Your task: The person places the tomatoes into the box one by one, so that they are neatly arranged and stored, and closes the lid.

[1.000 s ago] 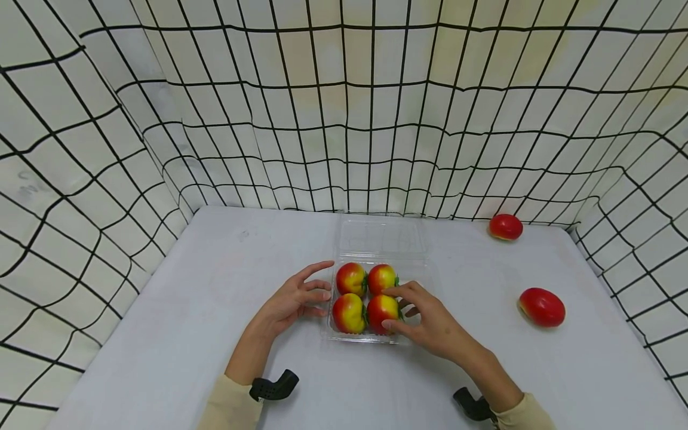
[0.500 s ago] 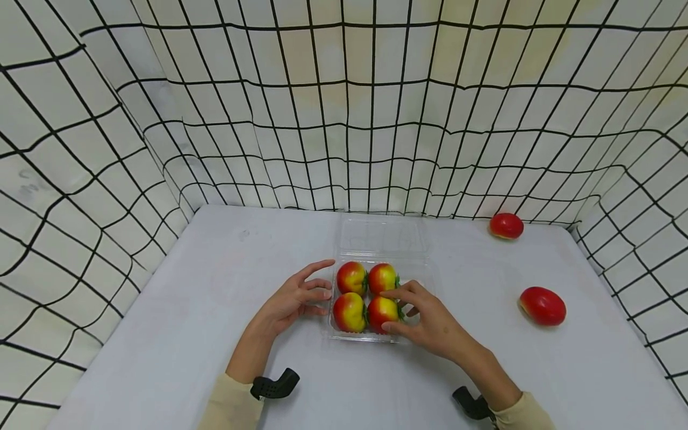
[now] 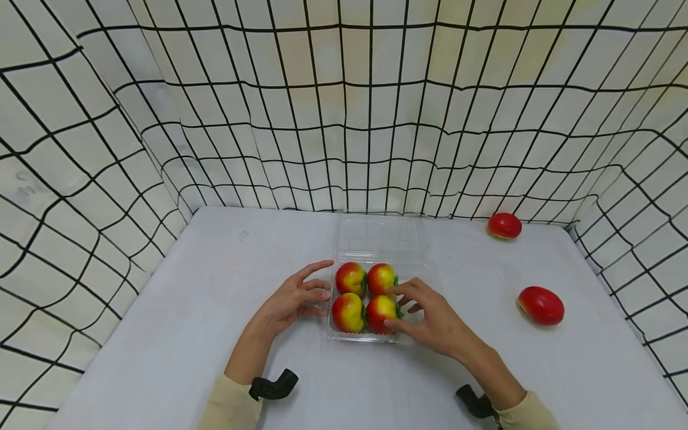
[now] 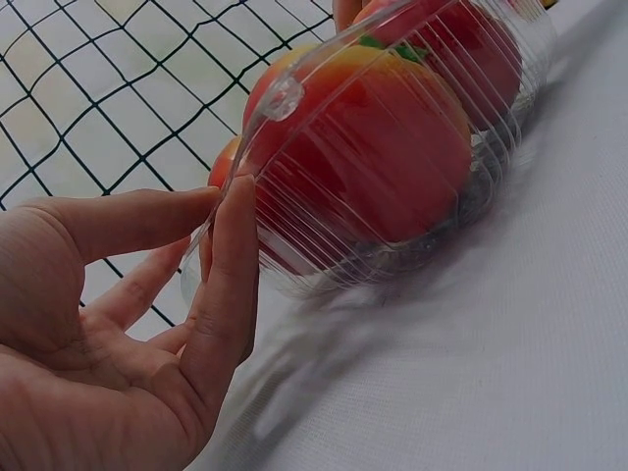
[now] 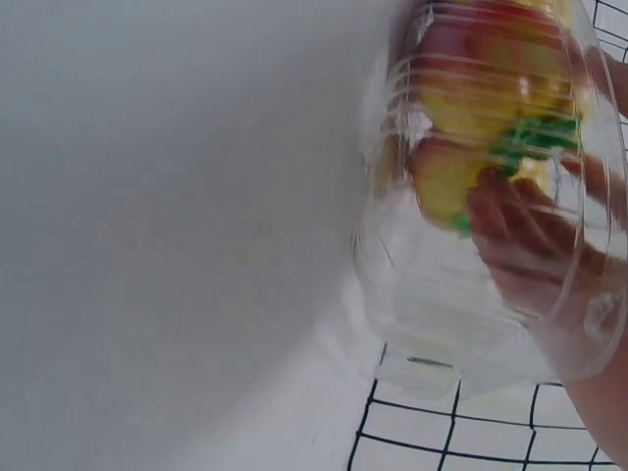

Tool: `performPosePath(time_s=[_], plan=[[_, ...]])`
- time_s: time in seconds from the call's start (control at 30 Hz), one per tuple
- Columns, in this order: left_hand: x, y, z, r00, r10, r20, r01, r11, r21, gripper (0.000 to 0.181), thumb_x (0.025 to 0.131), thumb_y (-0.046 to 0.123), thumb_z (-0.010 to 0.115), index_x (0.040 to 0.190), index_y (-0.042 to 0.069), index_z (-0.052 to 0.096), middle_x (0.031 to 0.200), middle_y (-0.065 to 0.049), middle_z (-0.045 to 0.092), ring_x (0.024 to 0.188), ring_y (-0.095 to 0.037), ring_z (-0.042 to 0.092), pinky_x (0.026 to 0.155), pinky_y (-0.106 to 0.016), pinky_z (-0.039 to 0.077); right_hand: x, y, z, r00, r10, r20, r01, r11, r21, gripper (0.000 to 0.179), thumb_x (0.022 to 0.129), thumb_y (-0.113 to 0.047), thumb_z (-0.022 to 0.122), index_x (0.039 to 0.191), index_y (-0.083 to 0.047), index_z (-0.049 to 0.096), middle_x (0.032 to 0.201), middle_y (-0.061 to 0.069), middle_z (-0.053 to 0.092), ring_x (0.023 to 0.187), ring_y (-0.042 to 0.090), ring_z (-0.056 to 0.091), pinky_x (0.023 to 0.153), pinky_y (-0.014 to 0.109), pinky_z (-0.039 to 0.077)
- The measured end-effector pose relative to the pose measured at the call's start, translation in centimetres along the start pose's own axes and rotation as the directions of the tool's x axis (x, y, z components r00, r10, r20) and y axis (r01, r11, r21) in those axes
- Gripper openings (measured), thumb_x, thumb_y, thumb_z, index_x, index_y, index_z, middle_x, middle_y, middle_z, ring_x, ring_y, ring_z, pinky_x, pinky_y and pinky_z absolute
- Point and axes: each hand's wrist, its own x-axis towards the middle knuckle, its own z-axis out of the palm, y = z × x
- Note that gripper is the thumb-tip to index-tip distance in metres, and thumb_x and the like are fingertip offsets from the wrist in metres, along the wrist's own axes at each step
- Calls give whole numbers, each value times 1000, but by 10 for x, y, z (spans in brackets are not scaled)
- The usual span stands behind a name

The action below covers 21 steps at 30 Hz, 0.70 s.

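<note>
A clear plastic clamshell box [image 3: 368, 338] lies in mid-table, its lid [image 3: 381, 236] folded back, with several red-and-yellow fruits in its base. At its left side is my left hand [image 3: 287, 301]; in the left wrist view the thumb and fingers pinch the box's rim [image 4: 257, 123]. My right hand [image 3: 438, 322] reaches over the right side, thumb and index finger spread around the front right fruit [image 3: 379, 313]. In the right wrist view, blurred, its fingers [image 5: 500, 221] are inside the box, close to the fruits' green tops [image 5: 535, 137], with a loose hold.
Two red oval fruits lie on the right of the white table: one at the back [image 3: 504, 226], another nearer [image 3: 541, 306]. A black net [image 3: 371, 128] over pale walls stands around the back and both sides.
My right hand has shifted slightly right, its fingertips drawing back a little from the front right fruit. The left hand and the box stay in place.
</note>
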Motion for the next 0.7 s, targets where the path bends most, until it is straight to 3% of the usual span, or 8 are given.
performPosePath(time_s=[0.13, 0.33, 0.7], plan=[[0, 1, 0, 1000, 1, 1, -1, 1000, 2, 69, 97, 10, 69, 158, 25, 43, 111, -3, 61, 98, -18, 67, 78, -29, 65, 1, 2, -6, 998, -28, -53, 28, 1000, -4, 52, 86, -27, 86, 132, -15, 67, 122, 8, 66, 108, 28, 69, 90, 46, 64], [0, 1, 0, 1000, 0, 3, 0, 1000, -6, 69, 97, 10, 69, 159, 24, 43, 110, -3, 62, 96, -17, 67, 77, -29, 65, 1, 7, -20, 995, -13, -103, 10, 1000, -24, 46, 88, -25, 85, 130, -16, 68, 123, 9, 67, 110, 30, 69, 91, 50, 63], [1, -1, -1, 1000, 0, 0, 0, 1000, 5, 69, 97, 11, 69, 159, 25, 42, 111, -3, 62, 97, -17, 67, 78, -29, 65, -4, 18, -43, 982, -11, -191, -5, 997, -83, 42, 89, -24, 83, 129, -19, 69, 121, -1, 67, 109, 24, 70, 92, 42, 64]])
